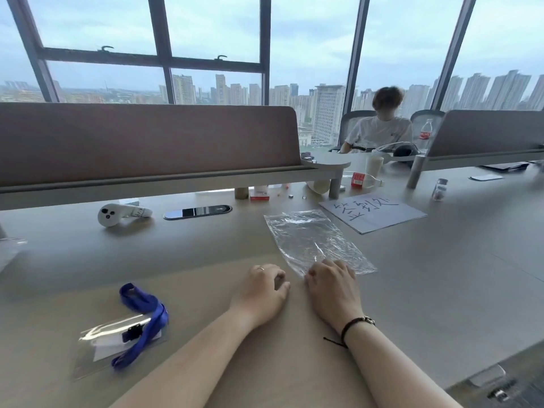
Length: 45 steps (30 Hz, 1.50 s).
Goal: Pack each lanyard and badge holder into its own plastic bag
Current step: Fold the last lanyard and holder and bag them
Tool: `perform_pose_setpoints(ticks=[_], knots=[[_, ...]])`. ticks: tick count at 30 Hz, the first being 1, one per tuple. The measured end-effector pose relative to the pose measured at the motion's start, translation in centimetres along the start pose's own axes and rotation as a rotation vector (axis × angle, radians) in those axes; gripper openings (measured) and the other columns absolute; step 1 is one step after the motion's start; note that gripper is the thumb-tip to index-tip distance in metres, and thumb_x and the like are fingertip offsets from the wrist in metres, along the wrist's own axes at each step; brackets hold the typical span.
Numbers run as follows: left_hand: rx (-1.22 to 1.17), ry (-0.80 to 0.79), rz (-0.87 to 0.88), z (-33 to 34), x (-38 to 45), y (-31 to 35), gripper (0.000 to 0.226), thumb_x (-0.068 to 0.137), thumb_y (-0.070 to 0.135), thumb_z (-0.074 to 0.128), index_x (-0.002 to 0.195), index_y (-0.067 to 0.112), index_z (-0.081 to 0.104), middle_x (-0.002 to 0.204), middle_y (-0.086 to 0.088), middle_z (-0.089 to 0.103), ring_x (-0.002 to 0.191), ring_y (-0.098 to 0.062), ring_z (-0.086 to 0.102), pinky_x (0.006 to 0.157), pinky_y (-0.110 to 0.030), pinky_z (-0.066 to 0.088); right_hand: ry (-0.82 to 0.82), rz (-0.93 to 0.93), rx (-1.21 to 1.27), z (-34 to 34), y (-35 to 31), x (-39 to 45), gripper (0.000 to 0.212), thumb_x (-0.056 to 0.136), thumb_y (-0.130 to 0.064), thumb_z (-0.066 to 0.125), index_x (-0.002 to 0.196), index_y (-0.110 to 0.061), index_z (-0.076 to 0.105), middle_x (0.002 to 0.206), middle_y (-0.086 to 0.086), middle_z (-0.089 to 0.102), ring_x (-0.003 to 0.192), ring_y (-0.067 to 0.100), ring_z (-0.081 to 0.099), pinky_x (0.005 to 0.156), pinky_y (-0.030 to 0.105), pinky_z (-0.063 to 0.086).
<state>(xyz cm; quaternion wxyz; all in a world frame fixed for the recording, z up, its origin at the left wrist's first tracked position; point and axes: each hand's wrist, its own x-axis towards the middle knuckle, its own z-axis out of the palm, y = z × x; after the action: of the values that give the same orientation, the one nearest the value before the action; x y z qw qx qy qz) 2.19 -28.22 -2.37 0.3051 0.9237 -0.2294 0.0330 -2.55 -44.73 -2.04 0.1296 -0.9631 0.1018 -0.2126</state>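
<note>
A crinkled clear plastic bag (312,240) lies flat on the desk ahead of me. My right hand (332,287) sits at the bag's near edge, its curled fingers pinching that edge. My left hand (262,290) rests on the desk just left of the bag, fingers loosely curled, holding nothing and not touching the bag. At the near left lies a blue lanyard (144,310), clipped to a clear badge holder (109,346) with a white card inside. Neither hand is near them.
A white handheld controller (117,213) and a dark cable port (197,212) lie at the back of the desk under the divider panel (147,139). A handwritten paper sign (374,212) lies beyond the bag, a small jar (440,188) to its right. A person sits behind.
</note>
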Motion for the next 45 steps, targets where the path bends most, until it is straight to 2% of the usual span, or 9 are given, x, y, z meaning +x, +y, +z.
perform_pose_setpoints(ticks=[6,10,12,15,21,30,34,40,45], knots=[[-0.321,0.026,-0.134,-1.1,0.0,0.9,0.036,0.097,0.049,0.053,0.117,0.023,0.067,0.109,0.006,0.072,0.106,-0.012,0.064,0.092,-0.027,0.048,-0.039,-0.02,0.388,-0.7,-1.5,-0.7,0.009,0.096,-0.03,0.057,0.095,-0.023,0.062,0.116,-0.006,0.067,0.107,0.019,0.06,0.084,0.028,0.041],[-0.675,0.049,-0.243,-2.2,0.8,0.9,0.08,0.075,0.08,0.055,0.116,0.012,0.063,0.11,-0.002,0.072,0.103,-0.015,0.067,0.092,-0.034,0.051,-0.191,-0.15,0.573,-2.4,-3.9,-2.7,0.019,0.098,-0.034,0.055,0.081,-0.041,0.05,0.12,-0.027,0.063,0.111,-0.011,0.053,0.085,0.012,0.037],[-0.873,0.085,-0.405,-2.5,1.2,0.2,0.076,0.069,0.065,0.076,0.119,0.009,0.061,0.117,-0.013,0.07,0.104,-0.023,0.069,0.094,-0.042,0.053,-0.253,-0.201,0.641,-3.1,-4.9,-4.1,0.019,0.098,-0.032,0.055,0.079,-0.036,0.051,0.113,-0.025,0.067,0.108,-0.017,0.054,0.088,0.01,0.041],[-1.125,0.112,-0.556,-4.3,1.1,0.0,0.011,0.083,0.004,0.074,0.087,0.002,0.064,0.079,-0.021,0.073,0.073,-0.03,0.069,0.071,-0.039,0.054,-0.317,-0.245,0.719,-3.7,-5.8,-5.8,0.014,0.097,-0.027,0.056,0.084,-0.025,0.053,0.096,-0.016,0.072,0.094,-0.001,0.065,0.084,0.024,0.048],[-1.282,0.187,-0.61,-9.1,0.2,-3.3,0.017,0.091,-0.007,0.06,0.076,-0.001,0.065,0.054,-0.008,0.068,0.041,-0.013,0.064,0.047,-0.022,0.055,-0.349,-0.215,0.753,-3.9,-5.4,-6.8,0.018,0.095,-0.016,0.053,0.081,-0.027,0.055,0.076,-0.004,0.074,0.075,0.011,0.064,0.079,0.037,0.048],[-1.34,0.344,-0.632,-14.9,-3.5,-7.8,0.026,0.089,-0.008,0.064,0.111,0.004,0.059,0.061,-0.013,0.072,0.046,-0.018,0.068,0.045,-0.026,0.058,-0.307,-0.249,0.564,-3.1,-4.4,-5.8,0.022,0.097,-0.017,0.053,0.077,-0.027,0.052,0.07,-0.009,0.068,0.069,0.01,0.06,0.074,0.032,0.05],[-1.224,0.156,-0.574,-15.9,-5.5,-7.9,0.008,0.088,-0.006,0.066,0.093,0.0,0.067,0.069,-0.014,0.072,0.056,-0.02,0.067,0.055,-0.027,0.059,-0.266,-0.283,0.385,-3.1,-3.2,-3.5,0.025,0.093,-0.031,0.062,0.07,-0.029,0.053,0.067,-0.013,0.062,0.066,0.007,0.057,0.067,0.027,0.048],[-1.078,-0.189,-0.503,-16.2,-8.6,-6.5,0.012,0.08,-0.002,0.076,0.089,0.004,0.072,0.077,-0.012,0.073,0.058,-0.015,0.067,0.056,-0.025,0.06,-0.13,-0.245,-0.015,-3.4,-4.8,0.2,0.023,0.093,-0.051,0.054,0.092,-0.031,0.064,0.096,-0.013,0.071,0.097,0.011,0.064,0.107,0.035,0.03],[-0.955,-0.22,-0.451,-14.8,-10.3,-4.8,0.034,0.075,0.004,0.084,0.107,0.007,0.071,0.077,-0.008,0.07,0.057,-0.013,0.059,0.055,-0.025,0.053,-0.122,-0.252,0.374,-1.6,-12.0,-2.3,0.023,0.087,-0.053,0.059,0.085,-0.031,0.064,0.086,-0.018,0.066,0.086,0.003,0.059,0.077,0.026,0.046]])
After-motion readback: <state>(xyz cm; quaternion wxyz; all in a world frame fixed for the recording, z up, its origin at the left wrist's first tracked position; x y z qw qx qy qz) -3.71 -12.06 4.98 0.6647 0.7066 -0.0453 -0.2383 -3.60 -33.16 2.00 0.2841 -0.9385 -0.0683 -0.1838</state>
